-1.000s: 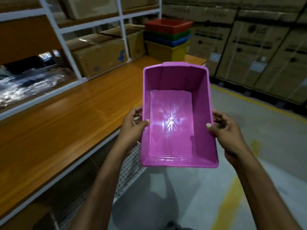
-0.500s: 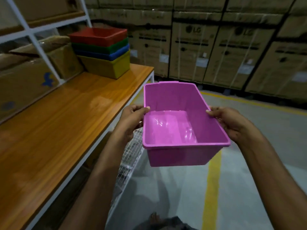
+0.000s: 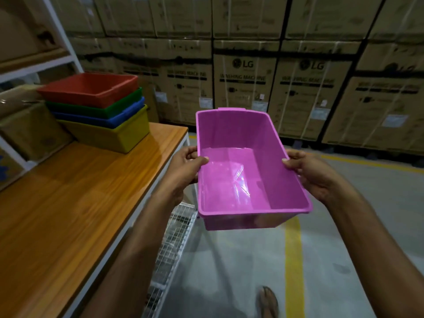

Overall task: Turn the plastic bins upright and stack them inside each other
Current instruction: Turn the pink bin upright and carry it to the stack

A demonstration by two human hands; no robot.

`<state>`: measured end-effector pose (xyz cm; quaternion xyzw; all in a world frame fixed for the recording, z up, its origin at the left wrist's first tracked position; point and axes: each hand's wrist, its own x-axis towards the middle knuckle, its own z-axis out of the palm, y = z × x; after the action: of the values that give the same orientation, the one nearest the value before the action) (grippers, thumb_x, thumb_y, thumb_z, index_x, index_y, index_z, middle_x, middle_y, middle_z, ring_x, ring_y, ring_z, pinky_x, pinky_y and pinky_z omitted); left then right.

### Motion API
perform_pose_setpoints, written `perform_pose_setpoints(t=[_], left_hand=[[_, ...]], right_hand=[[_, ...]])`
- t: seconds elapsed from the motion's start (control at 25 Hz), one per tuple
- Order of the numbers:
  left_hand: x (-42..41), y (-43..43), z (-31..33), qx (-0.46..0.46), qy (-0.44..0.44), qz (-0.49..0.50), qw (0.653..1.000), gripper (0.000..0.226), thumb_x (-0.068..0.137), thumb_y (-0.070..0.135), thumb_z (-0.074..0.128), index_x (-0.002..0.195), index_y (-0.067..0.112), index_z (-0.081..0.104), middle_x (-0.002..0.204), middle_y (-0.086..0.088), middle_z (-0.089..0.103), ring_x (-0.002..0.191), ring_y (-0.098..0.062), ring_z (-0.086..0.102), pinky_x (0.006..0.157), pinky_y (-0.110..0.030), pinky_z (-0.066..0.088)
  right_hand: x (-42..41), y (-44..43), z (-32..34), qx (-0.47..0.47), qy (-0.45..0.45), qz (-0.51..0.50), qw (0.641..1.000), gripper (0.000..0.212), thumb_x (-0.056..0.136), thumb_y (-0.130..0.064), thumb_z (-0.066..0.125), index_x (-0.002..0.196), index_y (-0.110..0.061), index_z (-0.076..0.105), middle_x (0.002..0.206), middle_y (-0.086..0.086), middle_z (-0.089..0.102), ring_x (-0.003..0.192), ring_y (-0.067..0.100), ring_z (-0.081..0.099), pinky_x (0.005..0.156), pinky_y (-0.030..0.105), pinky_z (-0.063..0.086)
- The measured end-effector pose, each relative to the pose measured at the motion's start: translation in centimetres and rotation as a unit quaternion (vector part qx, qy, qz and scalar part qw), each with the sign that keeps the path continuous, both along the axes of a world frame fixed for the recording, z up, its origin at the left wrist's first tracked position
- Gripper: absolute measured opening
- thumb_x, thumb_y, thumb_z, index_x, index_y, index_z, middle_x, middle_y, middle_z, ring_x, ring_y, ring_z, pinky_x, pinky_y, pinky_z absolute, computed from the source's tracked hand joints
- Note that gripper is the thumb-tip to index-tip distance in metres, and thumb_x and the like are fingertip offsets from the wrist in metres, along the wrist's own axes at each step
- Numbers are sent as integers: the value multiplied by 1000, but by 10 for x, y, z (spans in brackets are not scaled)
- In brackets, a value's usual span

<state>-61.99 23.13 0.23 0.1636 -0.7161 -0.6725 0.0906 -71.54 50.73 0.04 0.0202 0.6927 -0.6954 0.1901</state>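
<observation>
Pink bin (image 3: 234,180) upright, held in the air just off the table (image 3: 68,191) edge. My left hand (image 3: 183,166) and right hand (image 3: 314,173) each clamp a long-side rim, thumbs inside. Long axis points away from me. Stack (image 3: 107,131), red bin (image 3: 91,88) on top, lies forward-left, nearer my left hand.

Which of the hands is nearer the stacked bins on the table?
Left. The left hand grips the purple bin by its rim on the side facing the stacked bins. The right hand grips the opposite rim, with the whole bin between it and the stack.
</observation>
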Motion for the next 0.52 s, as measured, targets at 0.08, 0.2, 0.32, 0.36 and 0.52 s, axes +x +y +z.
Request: perform_pose_setpoints(t=[0.08,0.2,0.32,0.36,0.52], left_hand=[[-30,-6,-3,-17,32,18,999,33,98,14,62,129,23,62,110,0,68,76,-4,74,59,-21,57],[-76,-18,-3,-20,93,69,993,37,100,12,60,135,22,60,101,12,71,79,-2,74,61,-17,56],[-113,-24,9,-28,140,138,980,37,100,18,62,135,30,61,119,0,65,94,-10,71,69,-21,57],[-121,-25,15,-30,156,159,974,34,100,23,62,132,33,63,120,1,66,97,-11,71,71,-22,57],[-146,-30,38,-38,200,251,946,22,99,27,64,118,39,67,109,12,73,90,-4,74,69,-21,58]], right_hand=[[-42,-6,-2,-5,29,12,1000,33,98,7,52,122,-10,66,98,4,71,81,15,66,75,33,53],[-113,-23,4,-12,89,53,995,33,95,10,57,114,-15,64,93,-3,72,70,3,71,56,21,56],[-175,-48,16,-22,150,101,983,35,94,9,60,110,-22,62,97,-4,72,74,1,71,58,19,56],[-193,-57,22,-30,163,115,979,36,93,8,61,109,-24,62,97,-5,72,75,2,71,60,20,56],[-263,-105,44,-55,199,194,959,34,92,2,65,109,-28,65,96,-6,76,76,2,73,60,21,57]])
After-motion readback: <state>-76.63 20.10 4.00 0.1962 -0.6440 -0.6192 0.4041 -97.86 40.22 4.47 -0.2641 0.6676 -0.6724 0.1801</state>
